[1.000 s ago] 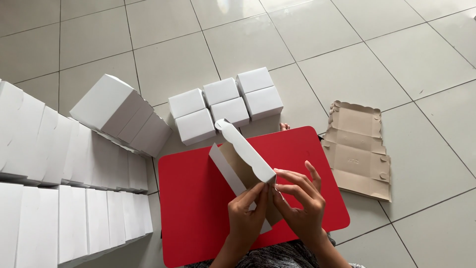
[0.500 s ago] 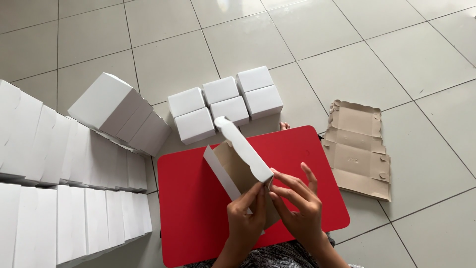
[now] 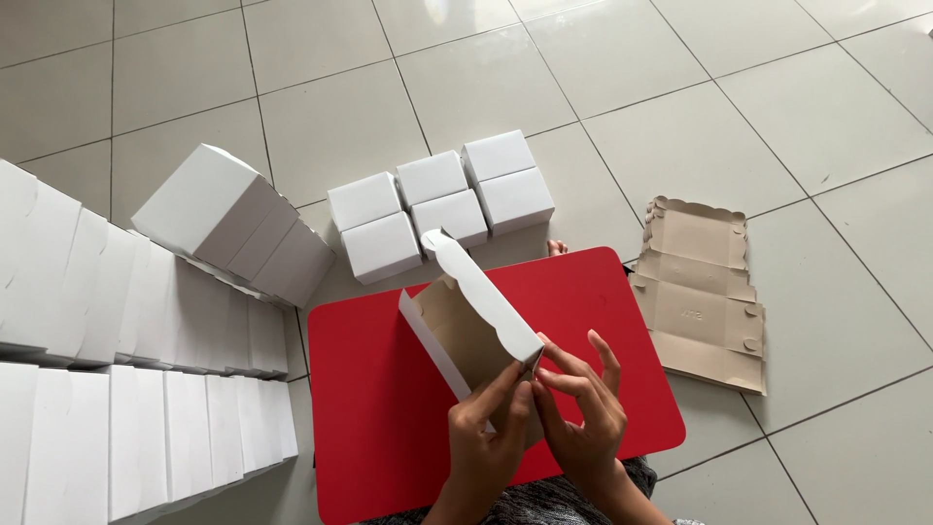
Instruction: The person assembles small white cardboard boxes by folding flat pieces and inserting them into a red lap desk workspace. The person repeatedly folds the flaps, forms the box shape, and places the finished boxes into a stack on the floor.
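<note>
On a red board [image 3: 389, 408], both hands' grips pinch a half-folded box [image 3: 466, 321]; its near corner seems hidden.

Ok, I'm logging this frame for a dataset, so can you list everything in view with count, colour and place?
half-folded box: one, white outside, brown inside, held over the red board
red board: one, red, on the floor under the hands
small closed boxes: six, white, grouped behind the board
box stacks: many, white, rows at the left
flat box blanks: a small pile, brown, right of the board
floor: grey tiles
left hand: grip on the box's near corner
right hand: fingertips pinching that corner
</note>
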